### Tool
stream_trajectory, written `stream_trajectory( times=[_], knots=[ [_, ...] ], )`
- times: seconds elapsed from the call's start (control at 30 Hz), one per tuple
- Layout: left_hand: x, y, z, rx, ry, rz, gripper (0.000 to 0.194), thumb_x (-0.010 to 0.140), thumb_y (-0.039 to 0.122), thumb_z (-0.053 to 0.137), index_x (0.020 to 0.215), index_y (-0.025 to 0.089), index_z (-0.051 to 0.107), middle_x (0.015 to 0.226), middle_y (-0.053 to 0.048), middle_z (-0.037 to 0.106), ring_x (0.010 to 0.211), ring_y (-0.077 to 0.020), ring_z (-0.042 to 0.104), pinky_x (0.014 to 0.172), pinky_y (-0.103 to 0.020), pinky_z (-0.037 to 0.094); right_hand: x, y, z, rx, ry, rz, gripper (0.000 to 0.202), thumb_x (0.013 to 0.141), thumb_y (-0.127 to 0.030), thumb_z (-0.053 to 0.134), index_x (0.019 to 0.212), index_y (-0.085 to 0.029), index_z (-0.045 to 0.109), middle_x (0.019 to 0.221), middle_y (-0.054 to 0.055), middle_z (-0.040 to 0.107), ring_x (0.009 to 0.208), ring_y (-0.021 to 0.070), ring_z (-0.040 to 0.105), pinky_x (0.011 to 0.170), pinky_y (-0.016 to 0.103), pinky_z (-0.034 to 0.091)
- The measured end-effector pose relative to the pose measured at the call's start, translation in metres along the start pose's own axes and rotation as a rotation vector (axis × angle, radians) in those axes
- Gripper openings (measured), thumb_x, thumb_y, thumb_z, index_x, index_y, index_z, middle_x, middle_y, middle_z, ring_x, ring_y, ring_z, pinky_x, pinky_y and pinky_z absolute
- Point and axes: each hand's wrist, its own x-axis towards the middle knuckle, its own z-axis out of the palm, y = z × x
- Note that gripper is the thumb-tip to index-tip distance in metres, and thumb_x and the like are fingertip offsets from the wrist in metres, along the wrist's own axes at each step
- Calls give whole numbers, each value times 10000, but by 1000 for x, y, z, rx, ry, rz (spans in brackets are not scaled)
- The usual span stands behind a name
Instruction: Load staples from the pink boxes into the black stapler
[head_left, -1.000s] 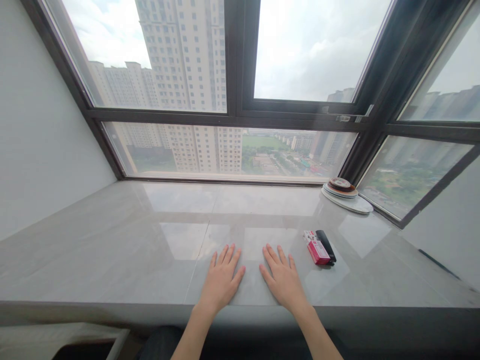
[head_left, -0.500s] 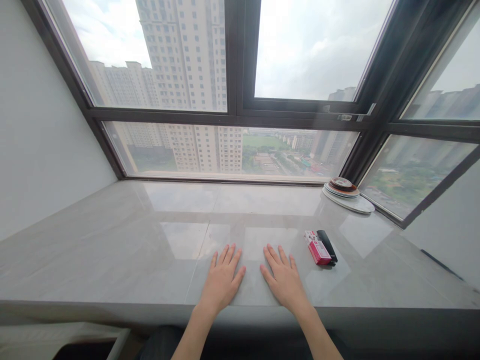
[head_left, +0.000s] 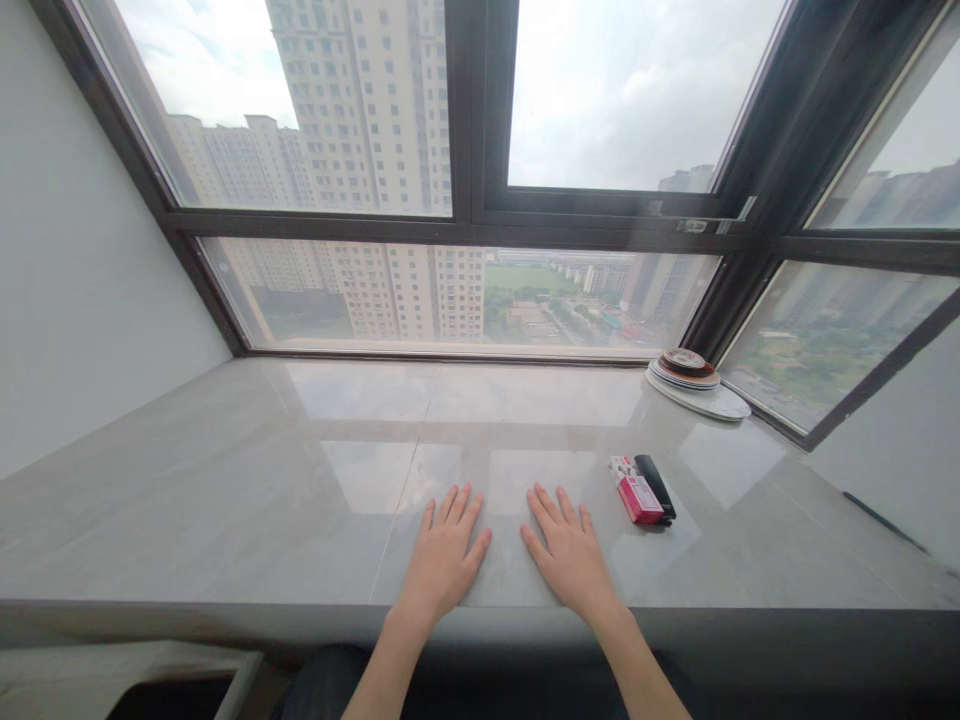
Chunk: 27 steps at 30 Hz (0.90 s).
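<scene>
My left hand [head_left: 442, 552] lies flat, palm down, on the glossy grey sill [head_left: 225, 500], fingers spread and holding nothing. Beside it, with a gap between them, my right hand [head_left: 570, 552] rests the same way, also with nothing in it. A pink and white box [head_left: 638, 497] lies to the right of my right hand, not touched by it. Against the box's right side is a black stapler-like object [head_left: 655, 489].
Several stacked plates [head_left: 697, 385] sit at the back right corner by the dark window frame [head_left: 465, 233]. A thin dark strip [head_left: 885, 521] runs along the right wall's foot. Below the sill's front edge, at the lower left, is a pale open-topped piece [head_left: 127, 660].
</scene>
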Motion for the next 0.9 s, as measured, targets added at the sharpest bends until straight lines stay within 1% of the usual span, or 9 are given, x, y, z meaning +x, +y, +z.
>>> stream_trajectory(
  times=[0.17,0.23,0.3,0.43,0.5,0.57,0.63,0.73,0.9],
  knots=[
    [0,-1,1,-12,15,-1,545,1039,467,361,1567,337,328,1661,-22,267,1545,-264,205,1237,-555,200,1,1,-7,242,-6,12,563,983,-483,437,1524,-325,456,1621,-26,359,1543,309,168,1239,562,79],
    [0,-1,1,-15,17,-2,544,1037,468,368,1565,341,333,1661,-18,266,1545,-263,207,1238,-554,201,1,6,-23,464,-21,16,537,976,-504,448,1474,-316,525,1562,9,464,1495,300,309,1197,524,263],
    [0,-1,0,-21,17,-2,541,1036,466,375,1562,346,337,1661,-13,266,1544,-262,210,1239,-551,203,3,22,-46,647,45,26,542,968,-533,461,1462,-321,531,1506,35,531,1390,275,466,1049,429,456],
    [0,-1,-1,-32,18,1,534,1036,453,381,1559,350,342,1658,-10,277,1542,-259,217,1239,-546,207,16,95,-87,573,381,186,567,938,-567,479,1395,-254,601,1256,110,675,1052,247,633,860,364,506],
    [0,-1,-1,-36,22,0,531,1035,447,387,1555,350,350,1654,-14,287,1541,-260,222,1237,-548,208,24,141,-97,433,433,346,597,915,-567,489,1365,-201,628,1113,133,706,946,262,638,863,402,491],
    [1,-1,0,-39,28,-3,529,1033,446,393,1552,350,356,1652,-17,293,1539,-261,227,1236,-549,210,30,179,-98,404,320,427,591,879,-545,529,1309,-163,667,1022,147,726,945,292,641,898,430,479],
    [1,-1,1,-39,29,0,528,1032,447,394,1550,351,360,1652,-17,294,1539,-260,228,1237,-548,208,32,200,-93,466,185,419,512,871,-515,529,1187,-165,728,1001,140,746,953,308,659,889,421,491],
    [2,-1,1,-40,23,3,527,1032,445,392,1549,350,363,1651,-18,296,1540,-262,225,1238,-551,200,31,198,-79,589,95,351,444,867,-499,537,1111,-195,749,1031,104,763,969,304,674,863,381,506],
    [2,-1,-1,-57,19,-7,532,1029,458,389,1550,353,362,1651,-15,295,1539,-265,230,1239,-548,197,28,145,-58,734,-23,270,539,889,-573,526,1219,-182,696,958,67,749,803,236,656,692,309,503]
  ],
)
